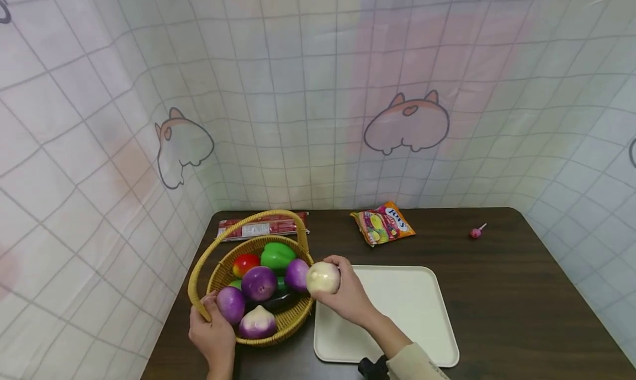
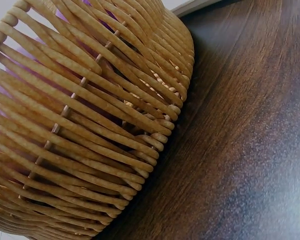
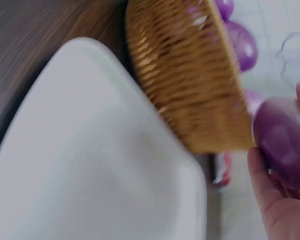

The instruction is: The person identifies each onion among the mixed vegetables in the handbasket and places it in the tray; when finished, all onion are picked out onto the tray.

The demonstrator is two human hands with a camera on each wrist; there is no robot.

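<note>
In the head view my right hand (image 1: 348, 294) grips a round purple-and-white turnip (image 1: 323, 278) over the right rim of a wicker basket (image 1: 293, 325). The right wrist view shows the purple side of this turnip (image 3: 285, 142), with fingers and thumb around it. My left hand (image 1: 211, 331) holds the basket at its near-left side, where the arched handle (image 1: 195, 278) meets the rim. Inside lie several more purple turnips (image 1: 259, 284), a green bell pepper (image 1: 277, 255), a red-yellow fruit (image 1: 245, 265) and a dark eggplant (image 1: 283, 301). The left wrist view shows the basket's woven wall (image 2: 85, 120).
A white tray (image 1: 402, 313) lies right of the basket, partly under my right forearm. Behind are a red package (image 1: 268, 227), an orange candy bag (image 1: 382, 224) and a lollipop (image 1: 477, 232). The dark table (image 1: 521, 291) meets a patterned curtain (image 1: 323, 93).
</note>
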